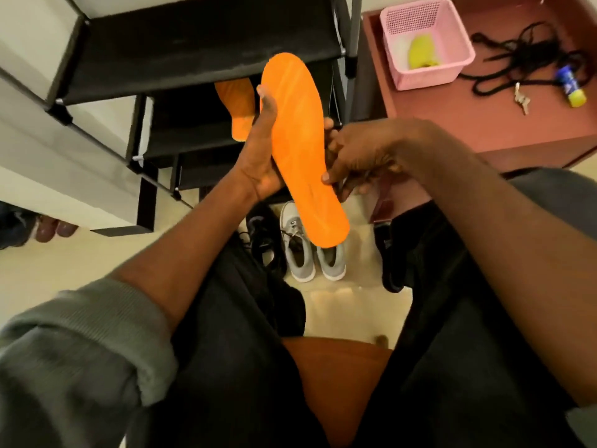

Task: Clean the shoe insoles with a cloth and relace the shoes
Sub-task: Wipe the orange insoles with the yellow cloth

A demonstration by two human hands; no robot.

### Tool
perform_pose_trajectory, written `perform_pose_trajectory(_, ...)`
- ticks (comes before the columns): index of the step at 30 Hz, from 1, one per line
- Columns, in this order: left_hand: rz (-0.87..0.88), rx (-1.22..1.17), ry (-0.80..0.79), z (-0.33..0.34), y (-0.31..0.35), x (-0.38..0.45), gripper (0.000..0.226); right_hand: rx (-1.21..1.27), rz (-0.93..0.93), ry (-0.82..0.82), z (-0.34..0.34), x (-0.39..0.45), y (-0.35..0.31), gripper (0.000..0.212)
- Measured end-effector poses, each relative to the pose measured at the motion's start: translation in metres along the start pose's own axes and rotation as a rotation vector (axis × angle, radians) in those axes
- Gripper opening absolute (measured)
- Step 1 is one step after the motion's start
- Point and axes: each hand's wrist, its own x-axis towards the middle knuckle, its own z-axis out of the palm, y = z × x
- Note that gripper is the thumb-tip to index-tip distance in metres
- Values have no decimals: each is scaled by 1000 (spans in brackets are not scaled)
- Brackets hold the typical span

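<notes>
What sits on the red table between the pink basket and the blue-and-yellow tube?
In the head view, a tangle of black laces lies between the pink basket and the tube on the red table.

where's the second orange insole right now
In the head view, the second orange insole lies on a black shelf of the shoe rack, just left of and behind the insole held up by both hands, partly hidden by the left hand.
</notes>
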Motion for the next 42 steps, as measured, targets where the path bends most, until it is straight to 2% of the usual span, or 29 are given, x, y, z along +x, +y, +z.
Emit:
perform_pose_trajectory(3, 49, 79, -100, 2, 9, 30, 100, -215, 58, 44, -12, 10, 12, 12)
perform_pose_trajectory(6, 170, 284, -149, -1, 17, 52, 90, -403, 183, 262, -38, 16, 32, 11)
perform_pose_trajectory(8, 206, 360, -167, 2, 17, 61, 86, -382, 225, 450, -57, 22, 46, 13)
perform_pose_trajectory(10, 246, 405, -191, 14, 14, 67, 81, -376, 201, 702, -73, 31, 61, 25)
perform_pose_trajectory(12, 253, 420, -206, 29, 16, 74, 79, -301, 178, 925, -80, 42, 72, 26)
perform_pose_trajectory(14, 252, 453, -225, 42, 20, 82, 81, -128, 172, 1027, -82, 53, 78, 13)
perform_pose_trajectory(17, 240, 510, -229, 59, 22, 95, 86, 36, 149, 1154, -86, 57, 84, 13)
perform_pose_trajectory(23, 237, 529, -195, 75, 20, 113, 64, 140, 145, 1384, -115, 65, 95, 16)
perform_pose_trajectory(26, 214, 569, -174, 75, 18, 119, 57, 74, 175, 1412, -143, 77, 102, 15)
perform_pose_trajectory(28, 211, 624, -178, 71, 17, 124, 54, -68, 213, 1375, -161, 90, 109, 23)
perform_pose_trajectory(31, 209, 727, -204, 58, 16, 127, 75, -296, 301, 1241, -177, 115, 115, 32)
perform_pose_trajectory(34, 199, 745, -240, 46, 16, 131, 97, -411, 378, 1102, -183, 139, 112, 38)
perform_pose_trajectory(39, 126, 584, -301, 38, 18, 137, 78, -444, 450, 1029, -191, 148, 101, 40)
perform_pose_trajectory(42, 111, 550, -318, 37, 19, 138, 80, -373, 442, 1048, -193, 146, 105, 37)
